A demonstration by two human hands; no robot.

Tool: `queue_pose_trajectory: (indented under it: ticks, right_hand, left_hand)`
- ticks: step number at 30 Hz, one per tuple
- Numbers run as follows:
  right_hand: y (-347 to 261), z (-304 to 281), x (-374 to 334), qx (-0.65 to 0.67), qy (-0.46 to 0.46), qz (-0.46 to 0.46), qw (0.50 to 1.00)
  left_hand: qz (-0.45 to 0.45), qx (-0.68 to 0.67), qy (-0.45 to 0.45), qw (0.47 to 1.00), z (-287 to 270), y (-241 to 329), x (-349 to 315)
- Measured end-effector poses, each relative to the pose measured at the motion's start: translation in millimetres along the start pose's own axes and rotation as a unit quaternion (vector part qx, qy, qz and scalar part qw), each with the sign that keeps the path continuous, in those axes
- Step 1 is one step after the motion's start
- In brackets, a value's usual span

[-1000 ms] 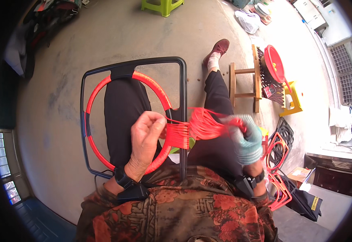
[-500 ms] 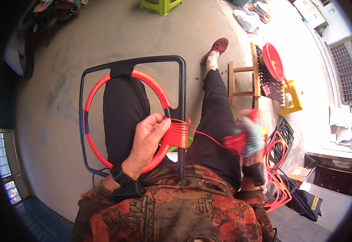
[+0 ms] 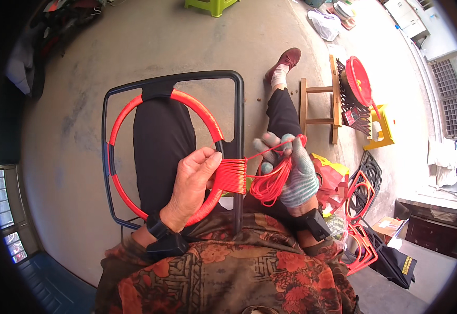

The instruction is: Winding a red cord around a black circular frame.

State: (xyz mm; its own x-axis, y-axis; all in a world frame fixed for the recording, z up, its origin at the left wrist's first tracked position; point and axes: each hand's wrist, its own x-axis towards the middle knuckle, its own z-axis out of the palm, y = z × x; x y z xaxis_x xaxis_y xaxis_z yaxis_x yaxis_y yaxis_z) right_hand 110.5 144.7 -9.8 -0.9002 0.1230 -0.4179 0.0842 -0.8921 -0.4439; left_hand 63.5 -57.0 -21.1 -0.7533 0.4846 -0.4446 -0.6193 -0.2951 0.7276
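Observation:
A black frame [image 3: 239,112] with rounded corners rests across my lap. Inside it sits a ring [image 3: 197,109], wrapped mostly in red cord with black sections showing. My bare left hand [image 3: 191,180] pinches the ring's right side, thumb on top, beside a band of red cord strands [image 3: 232,176] running from the ring to the frame's right bar. My right hand [image 3: 296,175], in a grey-green striped glove with bare fingertips, holds a looped bundle of red cord [image 3: 273,183]. One strand stretches from that hand to the wrapped bar.
Right of my leg stand a wooden stool [image 3: 320,107], a red strainer basket [image 3: 359,81] and a yellow stool [image 3: 381,125]. Red and black frames [image 3: 362,196] lie by my right arm, near a black bag [image 3: 396,264]. A green stool [image 3: 213,5] stands ahead.
My right hand has come left and inward with the cord bundle, now close to the frame's right bar. The strand between them is shorter. My left hand stays in place.

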Motion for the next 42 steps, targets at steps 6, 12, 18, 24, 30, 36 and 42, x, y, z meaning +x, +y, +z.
queue_pose_trajectory:
  ticks: [6, 12, 18, 24, 30, 36, 42]
  right_hand:
    - [3.7, -34.9, 18.7, 0.067, -0.14, 0.044, 0.987]
    - [-6.4, -39.8, 9.1, -0.166, 0.045, 0.019, 0.985]
    - [-41.4, 22.6, 2.7, -0.883, 0.101, -0.304, 0.342]
    - [-4.2, 69.6, 8.3, -0.777, -0.161, -0.49, 0.36]
    - [1.7, 37.2, -3.8, -0.653, -0.172, -0.348, 0.65]
    - [8.0, 1.5, 26.4, -0.417, -0.044, 0.078, 0.904]
    - [26.0, -14.9, 40.7, -0.504, -0.131, 0.123, 0.845]
  left_hand:
    - [-0.013, 0.002, -0.013, 1.0, -1.4, 3.0, 1.2]
    - [-0.006, 0.069, -0.028, 0.997, -1.8, 2.2, 3.3]
    - [0.022, 0.058, -0.007, 0.998, -4.1, 0.8, -0.8]
    - [0.053, -0.04, 0.0, 0.998, 3.3, 3.6, 0.5]
    - [0.091, -0.022, 0.037, 0.995, -6.0, 3.2, 5.4]
    - [0.138, 0.037, 0.063, 0.988, -3.5, -1.5, 7.5]
    - [0.129, 0.13, 0.068, 0.981, -4.7, -7.6, 12.1]
